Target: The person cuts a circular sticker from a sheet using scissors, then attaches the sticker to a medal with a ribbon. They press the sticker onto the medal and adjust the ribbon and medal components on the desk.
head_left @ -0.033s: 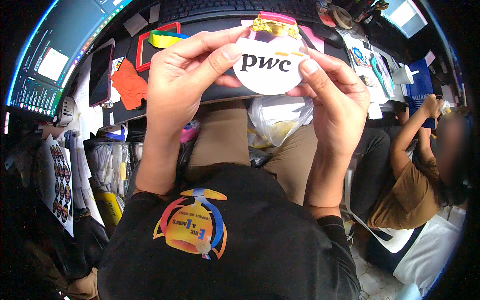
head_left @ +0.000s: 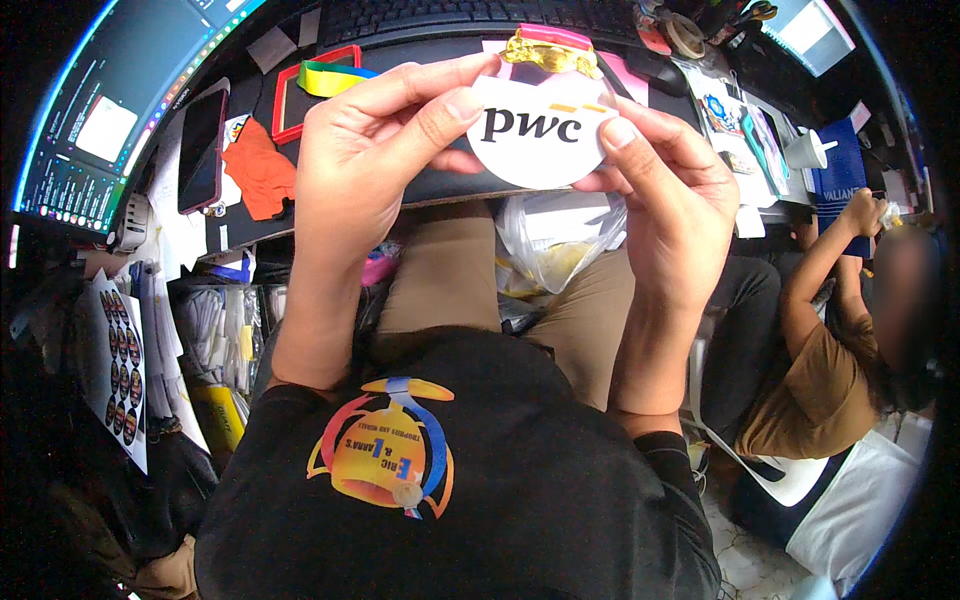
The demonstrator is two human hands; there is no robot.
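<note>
Both my hands hold a round white disc, like a sticker or insert, (head_left: 530,165) up over the desk's front edge. It bears dark printed lettering and a small orange bar. My left hand (head_left: 370,135) pinches its left edge between thumb and fingers. At the right edge, my right hand (head_left: 680,190) grips it with the thumb on the front and fingers behind. Just beyond the disc's top shows a shiny gold piece (head_left: 550,52), like part of a medal, with a pinkish-red band above. Whether the gold piece is joined to the disc, I cannot tell.
A red-rimmed box (head_left: 288,112) with a green-yellow ribbon (head_left: 328,78), an orange cloth (head_left: 258,172) and a phone (head_left: 203,150) lie left. A keyboard (head_left: 470,22) sits behind. Rightward are a white cup (head_left: 806,150) and a seated person (head_left: 815,385). A plastic bag (head_left: 570,245) is below the desk.
</note>
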